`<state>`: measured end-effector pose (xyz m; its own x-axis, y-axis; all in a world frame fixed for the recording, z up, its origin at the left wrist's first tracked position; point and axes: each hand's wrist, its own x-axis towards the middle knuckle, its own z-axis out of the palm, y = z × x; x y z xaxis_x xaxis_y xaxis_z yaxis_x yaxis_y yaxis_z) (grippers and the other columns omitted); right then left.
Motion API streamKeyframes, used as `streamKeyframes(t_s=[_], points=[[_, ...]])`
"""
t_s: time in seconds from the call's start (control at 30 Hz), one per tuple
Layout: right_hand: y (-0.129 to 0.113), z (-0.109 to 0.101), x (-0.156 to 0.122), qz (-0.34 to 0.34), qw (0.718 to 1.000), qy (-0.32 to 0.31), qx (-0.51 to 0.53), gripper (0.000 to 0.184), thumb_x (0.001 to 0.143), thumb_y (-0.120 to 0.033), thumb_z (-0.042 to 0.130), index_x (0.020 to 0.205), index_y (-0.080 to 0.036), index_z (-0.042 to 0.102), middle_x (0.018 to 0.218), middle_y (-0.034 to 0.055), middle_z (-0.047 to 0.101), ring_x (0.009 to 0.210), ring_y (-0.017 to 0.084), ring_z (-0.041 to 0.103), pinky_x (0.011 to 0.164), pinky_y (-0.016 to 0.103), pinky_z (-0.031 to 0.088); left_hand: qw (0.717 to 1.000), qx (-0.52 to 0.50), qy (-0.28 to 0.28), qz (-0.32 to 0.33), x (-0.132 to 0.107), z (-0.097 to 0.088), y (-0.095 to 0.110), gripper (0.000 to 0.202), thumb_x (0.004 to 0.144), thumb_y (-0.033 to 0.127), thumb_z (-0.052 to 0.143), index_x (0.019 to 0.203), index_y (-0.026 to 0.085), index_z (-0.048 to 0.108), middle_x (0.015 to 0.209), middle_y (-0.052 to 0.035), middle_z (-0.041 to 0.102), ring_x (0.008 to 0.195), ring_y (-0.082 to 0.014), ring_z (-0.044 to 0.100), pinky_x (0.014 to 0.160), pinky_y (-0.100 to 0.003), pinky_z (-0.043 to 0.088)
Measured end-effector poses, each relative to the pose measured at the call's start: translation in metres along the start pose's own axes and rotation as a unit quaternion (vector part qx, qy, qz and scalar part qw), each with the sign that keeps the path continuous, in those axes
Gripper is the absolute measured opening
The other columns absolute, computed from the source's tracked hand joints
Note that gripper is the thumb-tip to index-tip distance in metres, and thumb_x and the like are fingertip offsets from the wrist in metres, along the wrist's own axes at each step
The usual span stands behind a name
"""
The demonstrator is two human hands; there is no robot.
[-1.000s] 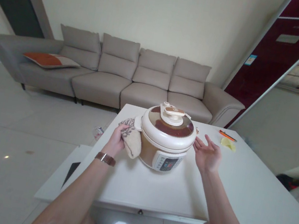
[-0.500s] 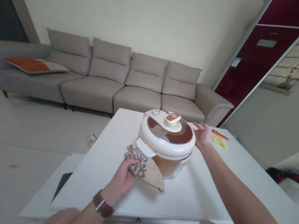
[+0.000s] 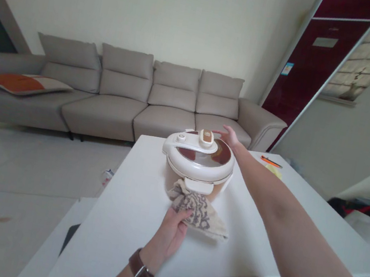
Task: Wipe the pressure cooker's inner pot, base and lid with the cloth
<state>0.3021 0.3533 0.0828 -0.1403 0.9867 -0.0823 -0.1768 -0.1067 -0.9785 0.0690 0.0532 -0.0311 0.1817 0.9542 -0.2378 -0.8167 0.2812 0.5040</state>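
I have the left hand (image 3: 171,234) gripping a patterned cloth (image 3: 198,213) by the electric pressure cooker (image 3: 197,170) on the white table (image 3: 127,224), right hand (image 3: 230,137) open behind. Probably wiping; next calls for steadying.

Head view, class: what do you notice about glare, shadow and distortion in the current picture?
Head view: a bright glare spot on the floor; head view: soft shadow on the white table; head view: the dark red cabinet leans, probably lens distortion.
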Motion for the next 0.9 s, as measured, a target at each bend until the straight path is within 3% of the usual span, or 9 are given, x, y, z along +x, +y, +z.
streamKeyframes(t_s=[0.1, 0.13, 0.23, 0.33, 0.47, 0.57, 0.73, 0.83, 0.9], points=[[0.000, -0.007, 0.007, 0.078, 0.997, -0.012, 0.023, 0.052, 0.091, -0.064, 0.048, 0.113, -0.018, 0.060, 0.092, 0.0128, 0.072, 0.082, 0.035, 0.069, 0.080, 0.056, 0.057, 1.000, 0.003, 0.000, 0.000, 0.001, -0.002, 0.000, 0.058, 0.064, 0.002, 0.083, 0.116, 0.027, 0.072, 0.113, -0.0052, 0.079, 0.115, -0.0237, 0.073, 0.103, -0.035, 0.058], [0.002, -0.012, 0.004, 0.069, 0.997, 0.002, 0.036, 0.052, 0.092, -0.064, 0.046, 0.112, -0.018, 0.061, 0.092, 0.0132, 0.073, 0.084, 0.034, 0.069, 0.080, 0.054, 0.057, 1.000, 0.006, 0.002, -0.002, 0.001, -0.004, 0.003, 0.058, 0.064, 0.002, 0.081, 0.116, 0.027, 0.072, 0.111, -0.0050, 0.079, 0.113, -0.0244, 0.074, 0.101, -0.036, 0.059], [0.007, -0.028, -0.020, -0.026, 0.993, 0.085, 0.080, 0.042, 0.094, -0.057, 0.045, 0.105, -0.021, 0.063, 0.093, 0.0118, 0.076, 0.091, 0.030, 0.071, 0.084, 0.047, 0.057, 0.999, 0.005, 0.038, -0.030, 0.001, -0.014, 0.025, 0.051, 0.066, 0.004, 0.074, 0.111, 0.025, 0.074, 0.100, -0.0047, 0.080, 0.101, -0.0268, 0.078, 0.094, -0.040, 0.063], [0.013, -0.039, -0.061, -0.108, 0.978, 0.144, 0.109, 0.032, 0.090, -0.052, 0.050, 0.095, -0.024, 0.065, 0.097, 0.0089, 0.079, 0.099, 0.028, 0.072, 0.086, 0.043, 0.056, 0.995, -0.013, 0.097, -0.036, 0.003, -0.023, 0.063, 0.038, 0.069, 0.010, 0.066, 0.103, 0.021, 0.075, 0.089, -0.0064, 0.080, 0.094, -0.0291, 0.079, 0.089, -0.044, 0.065], [0.030, -0.038, -0.130, -0.163, 0.967, 0.167, 0.100, 0.023, 0.081, -0.046, 0.060, 0.080, -0.024, 0.066, 0.091, 0.0066, 0.079, 0.099, 0.026, 0.073, 0.085, 0.038, 0.053, 0.984, -0.076, 0.135, 0.089, 0.003, -0.025, 0.112, 0.034, 0.076, 0.013, 0.061, 0.105, 0.021, 0.075, 0.091, -0.0048, 0.080, 0.096, -0.0258, 0.079, 0.092, -0.041, 0.063], [0.053, -0.024, -0.175, -0.194, 0.959, 0.187, 0.085, 0.021, 0.076, -0.044, 0.061, 0.072, -0.024, 0.066, 0.086, 0.0055, 0.077, 0.093, 0.025, 0.073, 0.080, 0.037, 0.051, 0.968, -0.101, 0.113, 0.198, 0.005, -0.025, 0.131, 0.041, 0.078, 0.011, 0.062, 0.115, 0.021, 0.074, 0.102, -0.0042, 0.081, 0.103, -0.0206, 0.077, 0.098, -0.034, 0.059], [0.111, 0.013, -0.214, -0.284, 0.909, 0.304, 0.028, 0.022, 0.080, -0.042, 0.056, 0.072, -0.024, 0.065, 0.081, 0.0024, 0.069, 0.083, 0.021, 0.066, 0.072, 0.032, 0.045, 0.970, -0.085, 0.067, 0.217, 0.030, -0.024, 0.123, 0.039, 0.084, 0.014, 0.061, 0.122, 0.019, 0.073, 0.116, -0.0082, 0.079, 0.113, -0.0193, 0.073, 0.109, -0.034, 0.052], [0.142, 0.031, -0.227, -0.297, 0.898, 0.326, -0.015, 0.017, 0.080, -0.037, 0.064, 0.072, -0.023, 0.066, 0.080, 0.0021, 0.066, 0.082, 0.020, 0.060, 0.072, 0.031, 0.042, 0.977, -0.027, 0.042, 0.208, 0.049, -0.026, 0.101, 0.036, 0.084, 0.018, 0.067, 0.120, 0.019, 0.073, 0.121, -0.0098, 0.078, 0.118, -0.0213, 0.072, 0.112, -0.038, 0.050], [0.150, 0.035, -0.236, -0.316, 0.895, 0.300, -0.100, 0.018, 0.085, -0.038, 0.064, 0.077, -0.022, 0.068, 0.081, 0.0024, 0.066, 0.082, 0.021, 0.058, 0.074, 0.033, 0.042, 0.971, 0.050, 0.026, 0.234, 0.058, -0.031, 0.083, 0.039, 0.081, 0.022, 0.076, 0.119, 0.018, 0.072, 0.125, -0.0112, 0.076, 0.120, -0.0235, 0.071, 0.114, -0.040, 0.049]])
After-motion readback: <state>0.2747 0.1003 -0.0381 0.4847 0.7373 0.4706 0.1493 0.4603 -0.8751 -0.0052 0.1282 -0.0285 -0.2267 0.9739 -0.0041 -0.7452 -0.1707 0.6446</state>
